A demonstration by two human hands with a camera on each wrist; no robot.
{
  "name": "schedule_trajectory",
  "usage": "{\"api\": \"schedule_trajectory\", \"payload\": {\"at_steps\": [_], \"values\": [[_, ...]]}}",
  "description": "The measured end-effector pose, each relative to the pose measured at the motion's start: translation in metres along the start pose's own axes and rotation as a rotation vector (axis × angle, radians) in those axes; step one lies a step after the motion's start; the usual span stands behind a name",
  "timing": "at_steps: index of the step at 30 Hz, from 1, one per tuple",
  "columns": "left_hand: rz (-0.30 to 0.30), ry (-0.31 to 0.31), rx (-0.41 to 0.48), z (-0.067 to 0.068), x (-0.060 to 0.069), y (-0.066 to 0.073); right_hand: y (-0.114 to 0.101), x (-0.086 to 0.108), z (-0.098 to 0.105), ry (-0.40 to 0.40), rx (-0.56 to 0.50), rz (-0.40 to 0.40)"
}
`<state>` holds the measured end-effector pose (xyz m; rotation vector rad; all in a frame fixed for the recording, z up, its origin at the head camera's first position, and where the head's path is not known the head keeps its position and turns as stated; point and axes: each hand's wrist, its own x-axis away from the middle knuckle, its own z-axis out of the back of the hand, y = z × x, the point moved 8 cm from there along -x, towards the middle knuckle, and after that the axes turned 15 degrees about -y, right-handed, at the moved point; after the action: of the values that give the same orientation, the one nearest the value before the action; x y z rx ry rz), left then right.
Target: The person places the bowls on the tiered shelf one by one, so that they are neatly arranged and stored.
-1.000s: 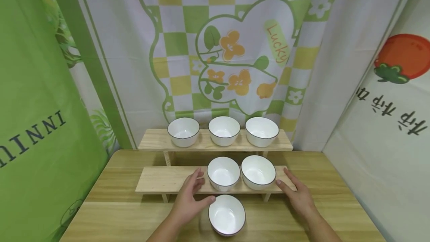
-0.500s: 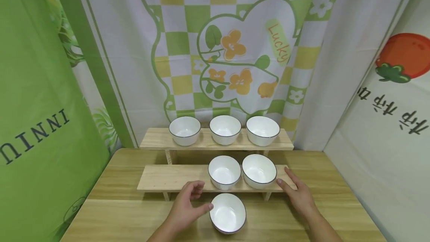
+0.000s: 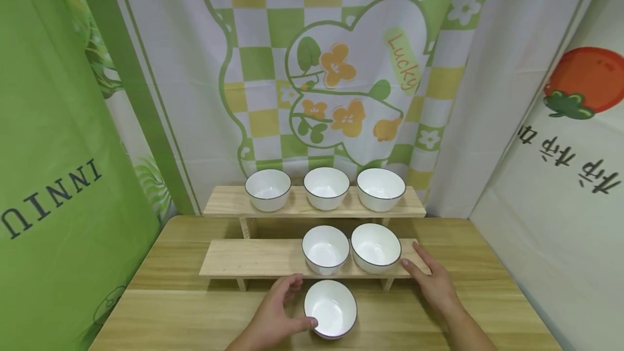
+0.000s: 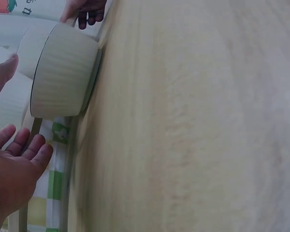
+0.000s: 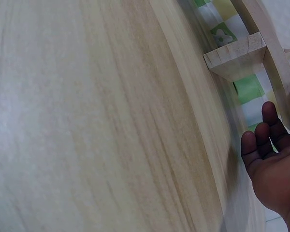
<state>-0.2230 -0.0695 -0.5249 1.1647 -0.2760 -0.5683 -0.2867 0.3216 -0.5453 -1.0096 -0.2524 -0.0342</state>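
Observation:
A white bowl (image 3: pixel 333 307) with a dark rim stands on the table in front of the lower shelf. My left hand (image 3: pixel 274 314) is at its left side, thumb over the near-left rim in the head view, fingers spread beyond. The left wrist view has this hand (image 4: pixel 17 181) with fingers apart and the bowl (image 4: pixel 65 72) standing ahead of it. My right hand (image 3: pixel 437 288) rests at the right end of the lower wooden shelf (image 3: pixel 251 258), thumb beside the right-hand bowl (image 3: pixel 376 248). In the right wrist view several fingers of the right hand (image 5: pixel 275 169) hang loosely below the shelf board.
Another white bowl (image 3: pixel 325 249) stands on the lower shelf, left of the right-hand one. Behind, the upper shelf (image 3: pixel 226 202) carries three matching bowls, left (image 3: pixel 267 190), middle (image 3: pixel 326 189) and right (image 3: pixel 381 190). Printed curtains (image 3: pixel 263 64) surround the wooden table (image 3: pixel 161 307).
My left hand has come down and toward me along the front bowl's left side, from beside the lower shelf. The right hand and the bowls have stayed in place.

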Motion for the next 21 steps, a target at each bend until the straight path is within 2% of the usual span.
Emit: {"api": "schedule_trajectory", "payload": {"at_steps": [4, 9, 15, 21], "values": [[-0.001, -0.026, -0.024, -0.009, -0.001, 0.000, -0.001, 0.001, 0.001, 0.003, 0.008, 0.001], [0.057, -0.049, -0.047, -0.017, -0.004, -0.002, -0.002, 0.002, 0.000, 0.004, -0.012, 0.005], [0.101, -0.064, -0.130, -0.025, -0.007, -0.003, -0.001, 0.002, 0.000, 0.000, -0.020, -0.005], [0.095, -0.091, -0.096, -0.036, -0.011, -0.004, 0.000, -0.002, 0.000, -0.008, -0.019, 0.006]]}}
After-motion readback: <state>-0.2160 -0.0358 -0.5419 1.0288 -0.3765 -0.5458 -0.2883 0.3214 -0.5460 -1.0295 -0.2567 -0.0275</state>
